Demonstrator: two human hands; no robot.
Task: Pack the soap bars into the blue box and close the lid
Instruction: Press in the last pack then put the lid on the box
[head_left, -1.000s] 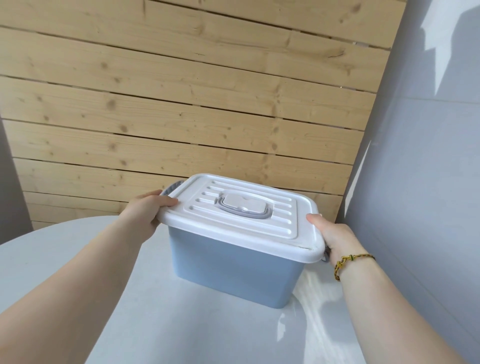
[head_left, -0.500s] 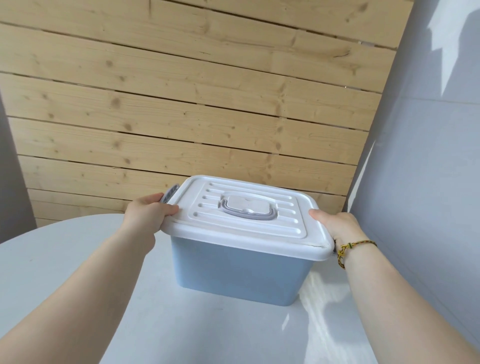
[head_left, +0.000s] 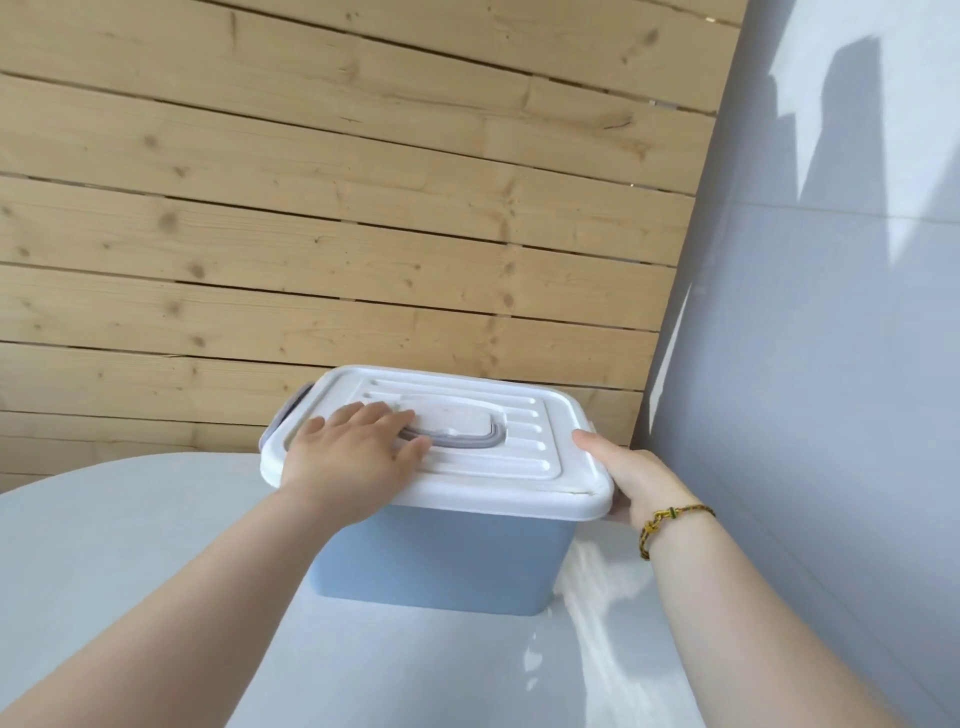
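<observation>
Both hands work the white lid (head_left: 467, 467): left hand (head_left: 345, 460) flat, spread; right hand (head_left: 631, 480) gripping its edge. Uneven pressure might leave the blue box (head_left: 441, 558) half-latched.

Blue box (head_left: 441, 561) looks like smooth matt plastic; its white lid (head_left: 467, 488) is ribbed plastic with a slight sheen, grey plastic handle (head_left: 467, 440). Table (head_left: 156, 519) is glossy white, reflecting light. Wall planks (head_left: 311, 234) are bare knotty wood. My wrist bracelet (head_left: 670, 522) is braided cord.
</observation>
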